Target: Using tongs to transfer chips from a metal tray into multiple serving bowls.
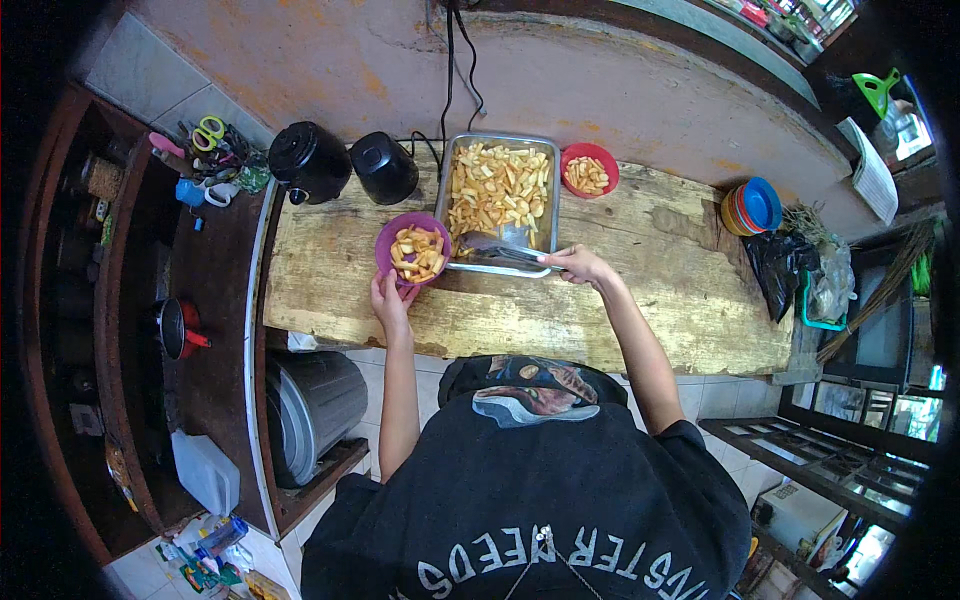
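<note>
My left hand holds a purple plastic bowl by its near rim, close to the tray's left side. Fried cut pieces, perhaps cassava or potato, lie in the bowl. In my right hand is the handle of metal tongs. Their far end reaches into the near left part of a rectangular metal tray. More of the same pieces cover most of the tray, with bare metal showing near the front. Whether the tongs grip a piece is hidden.
A red bowl of pieces stands right of the tray. Two black appliances are at the back left of the wooden table. Stacked coloured bowls and a black plastic bag sit at the right end. Cables hang behind.
</note>
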### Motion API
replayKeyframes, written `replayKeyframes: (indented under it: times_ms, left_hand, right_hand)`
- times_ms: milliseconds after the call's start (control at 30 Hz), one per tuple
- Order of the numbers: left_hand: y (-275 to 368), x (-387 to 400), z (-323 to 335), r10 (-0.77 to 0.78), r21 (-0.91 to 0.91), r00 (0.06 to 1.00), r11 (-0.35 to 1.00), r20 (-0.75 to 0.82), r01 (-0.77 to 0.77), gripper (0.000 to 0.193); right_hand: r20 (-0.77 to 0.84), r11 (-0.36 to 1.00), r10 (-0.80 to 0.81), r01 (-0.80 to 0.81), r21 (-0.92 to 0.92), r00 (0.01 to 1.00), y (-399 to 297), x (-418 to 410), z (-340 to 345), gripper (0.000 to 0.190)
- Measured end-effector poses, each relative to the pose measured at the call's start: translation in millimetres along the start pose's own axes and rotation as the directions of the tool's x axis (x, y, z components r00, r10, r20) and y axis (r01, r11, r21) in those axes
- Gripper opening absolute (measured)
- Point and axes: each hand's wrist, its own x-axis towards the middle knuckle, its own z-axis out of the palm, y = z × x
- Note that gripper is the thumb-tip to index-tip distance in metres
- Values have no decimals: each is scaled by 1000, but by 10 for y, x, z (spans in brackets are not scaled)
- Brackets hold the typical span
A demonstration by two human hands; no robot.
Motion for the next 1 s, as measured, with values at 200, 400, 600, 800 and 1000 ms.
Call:
replayKeyframes:
  times_ms: [200,400,600,800,1000]
  left_hand:
    - [-44,-37,58,-26,14,999,1000,45,25,31]
    - [-111,-103,210,-77,23,989,997,124,75,35]
    - [-47,-260,416,-87,60,984,995,155,79,34]
    - [-70,-251,448,-69,66,978,996,195,58,32]
    - [-119,-251,469,-76,91,967,994,243,55,31]
  right_hand:
    - [-85,993,-75,82,85,994,-93,-283,-139,35]
    - [-220,879,-476,455,-141,851,-393,-595,-26,39]
    - [-290,734,-572,321,-599,767,-794,-1052,222,44]
    - [-348,748,-543,252,-614,764,-871,-1213,186,44]
    - [-212,581,-607,246,-775,766,-679,-1088,238,37]
